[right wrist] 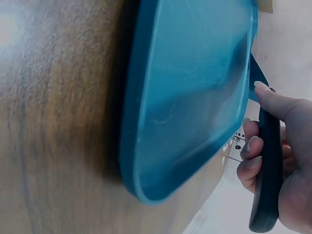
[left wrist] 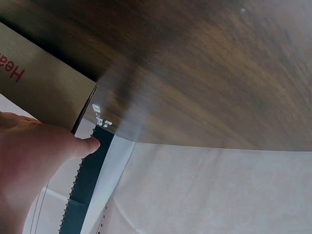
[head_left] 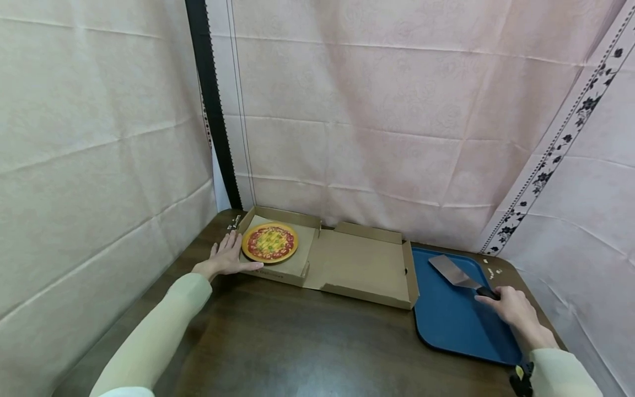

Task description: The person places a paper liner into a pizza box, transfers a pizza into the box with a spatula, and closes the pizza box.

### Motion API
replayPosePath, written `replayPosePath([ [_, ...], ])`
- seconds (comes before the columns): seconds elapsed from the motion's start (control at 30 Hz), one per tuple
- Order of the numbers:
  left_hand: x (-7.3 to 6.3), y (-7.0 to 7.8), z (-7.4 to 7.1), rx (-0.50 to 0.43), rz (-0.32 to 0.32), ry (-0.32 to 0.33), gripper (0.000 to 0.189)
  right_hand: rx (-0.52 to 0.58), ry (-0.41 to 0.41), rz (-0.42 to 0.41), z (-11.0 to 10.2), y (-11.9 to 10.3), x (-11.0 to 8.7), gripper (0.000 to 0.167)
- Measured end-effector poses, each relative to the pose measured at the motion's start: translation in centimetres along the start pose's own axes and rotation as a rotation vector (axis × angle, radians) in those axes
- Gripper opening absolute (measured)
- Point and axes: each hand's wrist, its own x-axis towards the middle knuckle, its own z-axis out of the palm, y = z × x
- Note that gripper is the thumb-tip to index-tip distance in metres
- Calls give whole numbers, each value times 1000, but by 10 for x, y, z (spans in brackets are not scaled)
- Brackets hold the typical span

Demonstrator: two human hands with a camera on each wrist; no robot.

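A round pizza (head_left: 270, 242) with red and yellow topping lies in the left half of an opened cardboard pizza box (head_left: 362, 264). My left hand (head_left: 227, 256) rests at the box's left front corner, fingers straight and spread, beside the pizza. In the left wrist view that hand (left wrist: 39, 156) touches the box's side wall (left wrist: 44, 78), which bears red lettering. My right hand (head_left: 516, 309) grips the black handle (right wrist: 270, 165) of a spatula (head_left: 453, 272) with a wide metal blade. The blade is over the blue tray (head_left: 441, 325); whether it touches the tray I cannot tell.
The brown wooden table (head_left: 297, 336) carries the box at the back and the tray at the right. Pale cloth walls (head_left: 372, 110) rise directly behind the box and on both sides. The box's lid half lies flat, its right edge close to the tray.
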Motion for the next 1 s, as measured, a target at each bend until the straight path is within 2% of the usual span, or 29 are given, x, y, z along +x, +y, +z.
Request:
replayPosePath([
  [1.0,-1,4,-3,7,-14,-16,126,15,-30,29,5,11,-7,46],
])
